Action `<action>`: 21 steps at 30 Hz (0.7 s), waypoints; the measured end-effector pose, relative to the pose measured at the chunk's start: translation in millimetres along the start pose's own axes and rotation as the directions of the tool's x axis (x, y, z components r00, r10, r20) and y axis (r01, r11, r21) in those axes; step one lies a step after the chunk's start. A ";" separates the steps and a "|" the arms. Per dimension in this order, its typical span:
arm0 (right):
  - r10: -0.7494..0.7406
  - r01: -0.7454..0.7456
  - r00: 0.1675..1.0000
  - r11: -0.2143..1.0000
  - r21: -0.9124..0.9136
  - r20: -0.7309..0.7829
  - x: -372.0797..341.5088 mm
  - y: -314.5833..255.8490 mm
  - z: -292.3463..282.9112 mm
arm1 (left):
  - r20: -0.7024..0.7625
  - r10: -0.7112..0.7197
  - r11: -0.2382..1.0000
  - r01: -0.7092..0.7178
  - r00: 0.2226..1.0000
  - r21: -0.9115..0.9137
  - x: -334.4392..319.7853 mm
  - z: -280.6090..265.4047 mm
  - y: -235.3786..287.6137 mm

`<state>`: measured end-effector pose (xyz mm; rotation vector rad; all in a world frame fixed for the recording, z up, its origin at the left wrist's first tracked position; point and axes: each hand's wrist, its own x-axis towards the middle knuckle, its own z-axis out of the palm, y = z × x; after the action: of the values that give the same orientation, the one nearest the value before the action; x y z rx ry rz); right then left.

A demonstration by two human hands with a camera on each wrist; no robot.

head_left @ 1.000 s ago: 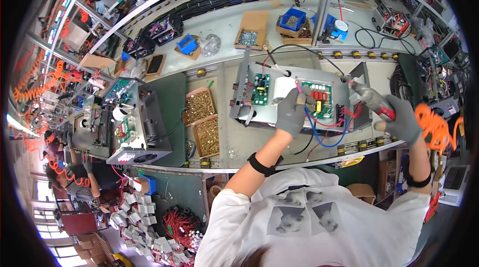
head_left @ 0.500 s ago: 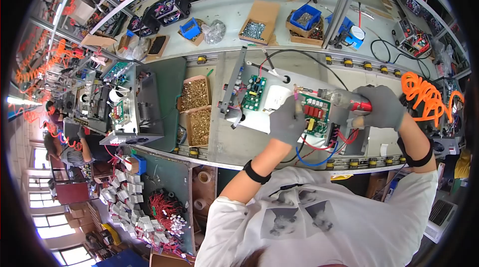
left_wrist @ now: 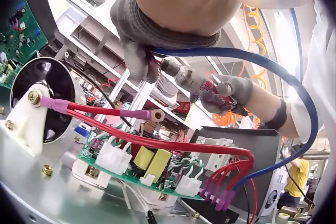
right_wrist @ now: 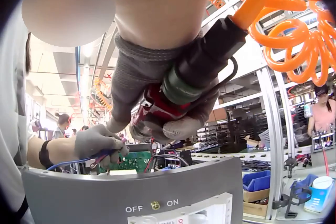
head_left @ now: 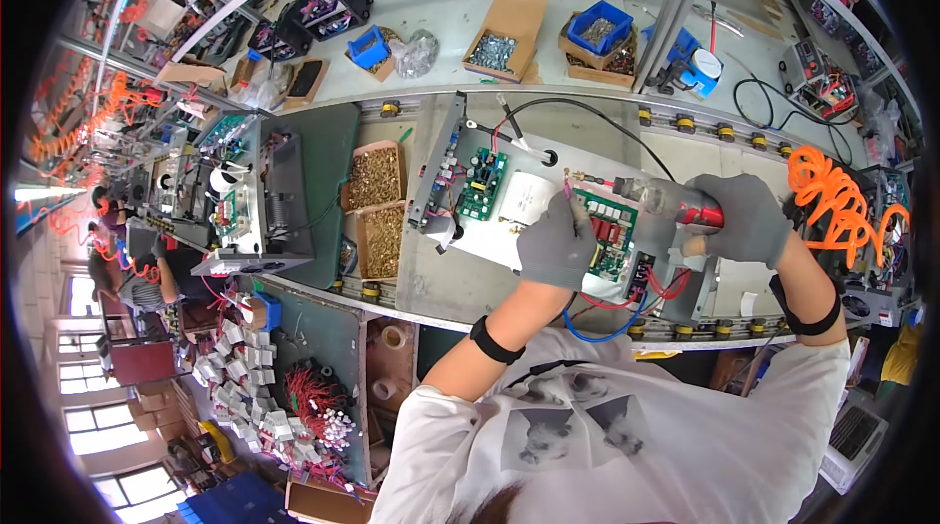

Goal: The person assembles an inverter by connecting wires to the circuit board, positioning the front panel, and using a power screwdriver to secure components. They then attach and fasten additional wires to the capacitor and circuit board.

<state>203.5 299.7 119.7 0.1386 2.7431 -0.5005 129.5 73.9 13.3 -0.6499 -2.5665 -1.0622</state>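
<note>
My gloved left hand (head_left: 556,245) pinches the end of a blue cable (left_wrist: 262,61) above the open metal chassis (head_left: 501,242), beside a white cylinder (head_left: 529,199). The gloved right hand (head_left: 749,217) grips a red and grey pneumatic driver (head_left: 685,206), held nearly level with its tip pointing at the left fingers. An orange coiled hose (right_wrist: 296,40) joins the driver's rear end. Under the hands lies a green circuit board (head_left: 609,264) with red parts. Red cables (left_wrist: 157,141) with pink-sleeved ends run along the board; one ring lug is bolted at the cylinder.
Two boxes of brass-coloured fasteners (head_left: 378,242) stand left of the chassis. Another open chassis (head_left: 284,201) sits further left. Behind, a shelf holds a carton of screws (head_left: 493,52) and blue bins (head_left: 599,26). A metal post (head_left: 676,20) rises at the back right.
The driver swung left and levelled out, its tip coming up to my left hand. The chassis sits further left in view. In the last half second, both hands have shifted only slightly.
</note>
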 end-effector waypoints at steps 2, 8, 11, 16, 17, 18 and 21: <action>-0.023 0.023 1.000 1.000 0.010 -0.017 -0.7 -0.5 2.0 | 0.010 0.004 1.000 -0.004 1.000 0.018 -1.0 1.1 2.5; -0.049 0.049 0.998 0.999 -0.014 -0.031 3.3 0.1 1.9 | -0.011 0.032 0.989 -0.030 0.999 0.143 -0.9 2.9 11.6; -0.040 0.037 0.998 0.997 -0.069 -0.051 9.2 -7.1 -0.2 | 0.139 -0.035 0.973 0.002 0.990 0.232 0.1 0.2 15.5; -0.153 0.114 0.976 0.966 -0.233 -0.157 55.1 21.0 6.0 | 0.470 -0.309 0.842 0.468 0.827 -0.270 -7.1 10.1 9.1; -0.198 0.144 0.961 0.953 -0.267 -0.190 70.7 31.5 8.6 | 0.691 -0.353 0.553 0.736 0.631 -0.390 -9.8 12.8 10.6; -0.195 0.147 0.973 0.936 -0.319 -0.123 88.2 35.9 6.0 | 0.697 -0.353 0.555 0.739 0.624 -0.381 -10.6 16.8 13.4; -0.277 0.245 0.960 0.888 -0.390 -0.029 141.0 52.4 5.1 | 0.839 -0.336 0.202 0.903 0.428 -0.380 -3.9 38.5 25.2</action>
<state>81.4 351.4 48.3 -0.3200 2.8950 -0.0114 142.1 116.3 0.1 0.2157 -2.7307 -2.9783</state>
